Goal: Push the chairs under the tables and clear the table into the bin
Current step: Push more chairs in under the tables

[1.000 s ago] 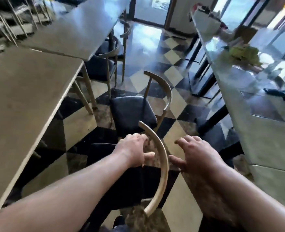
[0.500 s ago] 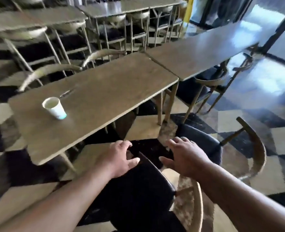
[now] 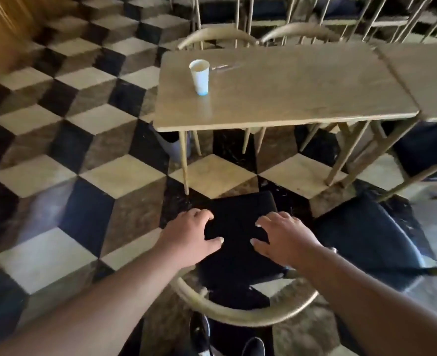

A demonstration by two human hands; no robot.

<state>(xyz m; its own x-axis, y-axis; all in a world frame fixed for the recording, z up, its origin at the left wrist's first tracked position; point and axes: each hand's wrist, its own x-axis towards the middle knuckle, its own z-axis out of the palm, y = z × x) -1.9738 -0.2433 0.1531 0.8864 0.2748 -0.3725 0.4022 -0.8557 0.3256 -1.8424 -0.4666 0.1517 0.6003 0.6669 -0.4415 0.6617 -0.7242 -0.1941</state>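
**Hands spread above the chair seat, cup on the table**

Your left hand (image 3: 190, 236) and right hand (image 3: 286, 240) are both open, fingers spread, over the dark seat of the chair (image 3: 238, 219) in front of you. Whether the palms touch the cushion is hard to tell. The chair's curved wooden back (image 3: 240, 313) sits below your forearms, and its legs are hidden. The seat's front edge lies near the table (image 3: 302, 98), not under it. A white paper cup (image 3: 200, 77) stands upright near the table's far left corner; a small blurred item lies just beside it. A second dark chair (image 3: 366, 240) at your right is cut off. Your shoes (image 3: 253, 346) show at the bottom edge.
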